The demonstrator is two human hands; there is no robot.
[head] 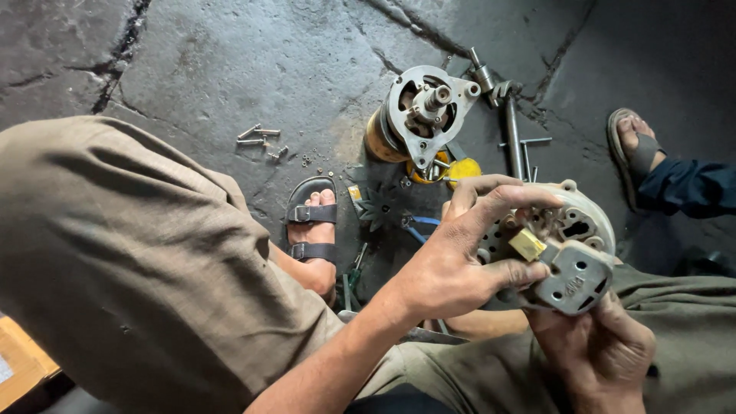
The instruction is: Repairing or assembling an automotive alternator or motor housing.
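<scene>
My left hand (460, 261) grips a round grey alternator end housing (586, 218) from the left, fingers curled over its top edge. My right hand (598, 353) supports the housing from below. A grey plastic block (575, 280) with a small yellow part (527, 244) sits on the housing's near face, and my left thumb presses beside it. The rest of the alternator (422, 115), with a metal front plate, shaft and copper-coloured body, stands on the dark floor beyond my hands.
Loose bolts (257, 136) lie on the cracked stone floor. My sandalled foot (313, 222) rests beside a black fan disc (376, 205), blue-handled pliers (418, 226) and a screwdriver (353, 272). A metal rod (512, 134) lies further back. Another person's sandalled foot (636, 149) is at right.
</scene>
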